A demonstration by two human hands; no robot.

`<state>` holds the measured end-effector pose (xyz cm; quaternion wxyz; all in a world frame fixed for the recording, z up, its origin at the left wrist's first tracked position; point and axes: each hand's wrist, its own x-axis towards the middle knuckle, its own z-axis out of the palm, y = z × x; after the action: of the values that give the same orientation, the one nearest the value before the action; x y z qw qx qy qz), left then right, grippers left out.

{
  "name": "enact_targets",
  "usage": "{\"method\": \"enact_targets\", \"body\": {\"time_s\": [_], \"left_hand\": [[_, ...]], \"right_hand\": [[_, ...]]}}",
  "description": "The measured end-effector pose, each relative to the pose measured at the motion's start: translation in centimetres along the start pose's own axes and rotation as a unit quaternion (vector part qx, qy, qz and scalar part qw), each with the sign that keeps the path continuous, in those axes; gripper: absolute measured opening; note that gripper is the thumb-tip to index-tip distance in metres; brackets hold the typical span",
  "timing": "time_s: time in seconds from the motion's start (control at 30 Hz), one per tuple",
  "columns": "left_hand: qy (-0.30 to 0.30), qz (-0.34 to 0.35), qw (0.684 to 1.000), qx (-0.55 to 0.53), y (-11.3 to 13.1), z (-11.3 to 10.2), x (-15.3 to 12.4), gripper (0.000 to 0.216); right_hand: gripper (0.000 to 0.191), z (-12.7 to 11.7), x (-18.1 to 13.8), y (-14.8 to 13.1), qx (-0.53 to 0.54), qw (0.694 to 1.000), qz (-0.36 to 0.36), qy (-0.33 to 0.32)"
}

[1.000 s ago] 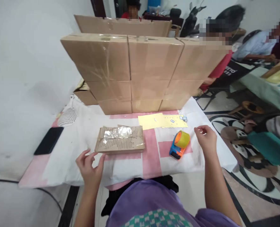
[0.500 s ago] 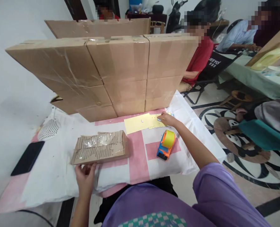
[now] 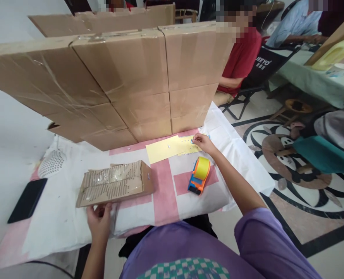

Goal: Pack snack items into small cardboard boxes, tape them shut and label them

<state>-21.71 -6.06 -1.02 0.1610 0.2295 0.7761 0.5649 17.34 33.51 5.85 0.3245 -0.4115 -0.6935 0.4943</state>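
Note:
My left hand [image 3: 99,219] is at the near edge of a small cardboard box [image 3: 112,182], thumb and fingers curled against it, some fingertips hidden. Torn corrugated board and clear tape cover the box's top, and a small pale mark [image 3: 148,176] shows on its right end. Over the yellow sheets [image 3: 162,150], my right hand [image 3: 204,143] is closed in a pinch at a small blue-edged sticker [image 3: 192,141]. Just below that hand, a blue and orange tape dispenser [image 3: 195,182] carries a yellow tape roll [image 3: 202,168].
A tall wall of taped cardboard boxes [image 3: 143,73] stands behind the sheets. At left lie a dark phone [image 3: 27,200] and a white perforated piece [image 3: 52,162]. Beyond the boxes, a person in a red shirt [image 3: 241,62] sits by a black chair [image 3: 260,69].
The view has shifted closer and lower. The small box's right end shows more, with its pale mark now visible. My right hand stays pinched at the sheets.

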Motion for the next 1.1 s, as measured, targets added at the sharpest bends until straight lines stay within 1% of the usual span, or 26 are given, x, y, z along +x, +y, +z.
{"method": "enact_targets", "body": {"time_s": [0.1,0.17,0.2,0.27,0.3,0.33,0.37,0.43,0.53,0.63,0.7,0.77,0.8,0.87,0.93,0.97,1.03,1.1], "left_hand": [[0.003,-0.006,1.000,-0.003,-0.3,0.0,0.1,0.062],[0.003,0.000,1.000,-0.004,-0.3,-0.1,0.2,0.060],[0.002,0.004,1.000,-0.005,-0.2,0.0,0.2,0.060],[-0.003,0.009,1.000,-0.006,-0.1,0.0,0.1,0.059],[-0.006,0.010,1.000,-0.004,0.0,0.0,0.1,0.058],[-0.006,0.010,1.000,-0.002,0.1,0.0,0.1,0.058],[-0.007,0.010,1.000,-0.002,0.3,0.1,0.0,0.058],[-0.007,0.009,1.000,-0.003,0.5,0.1,-0.1,0.057],[-0.012,0.008,1.000,-0.005,0.7,0.2,-0.1,0.056],[-0.018,0.008,1.000,-0.003,0.5,0.1,0.0,0.057],[-0.020,0.006,1.000,-0.002,0.2,0.0,0.0,0.057],[-0.019,0.005,1.000,0.001,-0.1,-0.1,0.0,0.057],[-0.018,0.007,1.000,0.001,-0.2,-0.1,0.0,0.057],[-0.016,0.010,1.000,0.001,-0.2,-0.1,0.0,0.056],[-0.018,0.012,1.000,-0.001,-0.1,-0.1,0.0,0.055],[-0.020,0.014,1.000,-0.003,0.0,-0.1,-0.1,0.054],[-0.022,0.020,1.000,-0.006,0.3,0.0,-0.1,0.054],[-0.022,0.028,0.999,-0.006,0.5,0.1,-0.1,0.054]], "right_hand": [[0.046,0.2,-1.2,-2.6,0.071,0.997,0.013,0.004],[0.047,0.6,-2.3,-5.0,0.163,0.987,0.012,0.000],[0.044,0.9,-3.0,-6.3,0.229,0.973,0.009,-0.007],[0.040,2.0,-4.4,-8.7,0.368,0.929,0.005,-0.034],[0.038,2.6,-5.0,-9.8,0.422,0.905,0.007,-0.052],[0.037,3.2,-5.7,-10.8,0.455,0.887,0.012,-0.070],[0.037,3.8,-6.2,-11.5,0.478,0.874,0.018,-0.087],[0.038,5.0,-7.1,-12.5,0.500,0.858,0.031,-0.112],[0.046,6.3,-8.0,-13.2,0.509,0.847,0.045,-0.146],[0.055,6.9,-8.5,-13.5,0.509,0.838,0.055,-0.189],[0.056,7.2,-8.8,-13.8,0.498,0.839,0.062,-0.211],[0.053,7.6,-9.1,-13.9,0.480,0.846,0.064,-0.223],[0.051,8.0,-9.3,-13.8,0.466,0.855,0.062,-0.220],[0.044,9.3,-9.7,-13.1,0.415,0.886,0.062,-0.195],[0.038,11.5,-10.2,-11.8,0.328,0.927,0.078,-0.163],[0.039,12.8,-10.4,-11.0,0.286,0.943,0.091,-0.147],[0.043,15.6,-11.0,-9.1,0.240,0.956,0.120,-0.120],[0.047,18.3,-11.4,-7.5,0.246,0.953,0.148,-0.092]]}}
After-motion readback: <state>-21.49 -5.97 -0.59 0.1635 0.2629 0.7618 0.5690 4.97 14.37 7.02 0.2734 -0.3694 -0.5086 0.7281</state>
